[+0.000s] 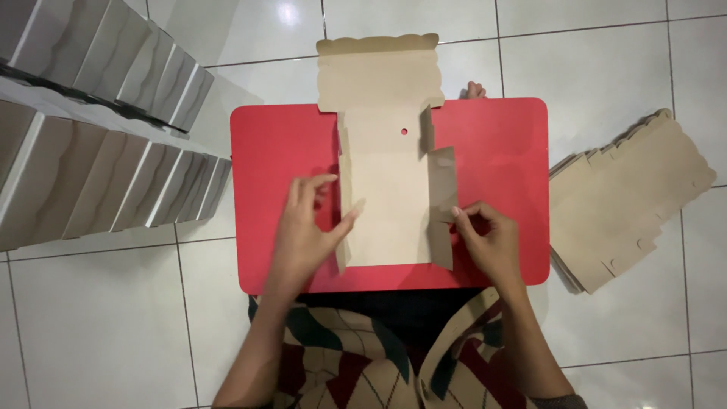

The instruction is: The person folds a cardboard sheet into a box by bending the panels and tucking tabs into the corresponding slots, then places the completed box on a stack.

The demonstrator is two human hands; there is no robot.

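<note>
A flat brown cardboard box blank [390, 174] lies lengthwise on a small red table [507, 136], its scalloped lid flap reaching past the table's far edge. My left hand [307, 227] presses against the blank's left side flap, which is folded up, with the fingers spread. My right hand [485, 238] pinches the right side flap between thumb and fingers and lifts it partly up. A small round hole shows in the blank's middle panel.
Rows of folded boxes [106, 121] are stacked at the left on the white tiled floor. A pile of flat cardboard blanks [625, 201] lies on the floor at the right. My patterned clothing [356, 356] fills the bottom edge. A toe shows beyond the table's far edge.
</note>
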